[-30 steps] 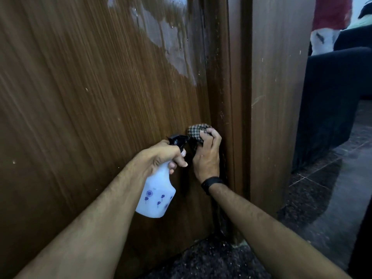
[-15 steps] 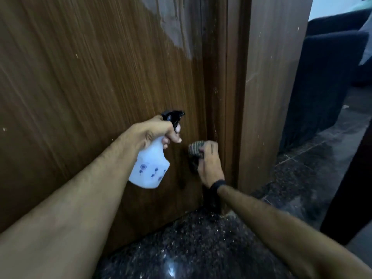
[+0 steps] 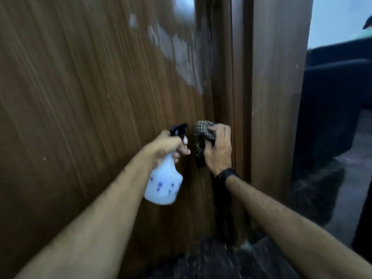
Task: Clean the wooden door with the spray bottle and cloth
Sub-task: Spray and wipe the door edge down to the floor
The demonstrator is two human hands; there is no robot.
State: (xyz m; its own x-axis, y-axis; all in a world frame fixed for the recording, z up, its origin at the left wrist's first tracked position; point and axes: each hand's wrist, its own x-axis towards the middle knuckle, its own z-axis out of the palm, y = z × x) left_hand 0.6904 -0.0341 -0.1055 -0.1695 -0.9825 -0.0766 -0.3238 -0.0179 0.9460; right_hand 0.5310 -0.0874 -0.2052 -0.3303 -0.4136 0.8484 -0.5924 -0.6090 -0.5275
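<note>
I see the wooden door (image 3: 84, 101) filling the left; my right hand (image 3: 218, 151) clutches the checked cloth (image 3: 202, 137) against its right edge, my left hand (image 3: 170, 147) grips the spray bottle (image 3: 164, 184) neck just beside it.

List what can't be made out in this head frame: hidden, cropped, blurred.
- Wooden door, head view: top and left side cropped; grain motion-blurred.
- Cloth: far part hidden by right hand.
- Spray bottle: neck and trigger hidden by left hand; fill level unreadable.
</note>
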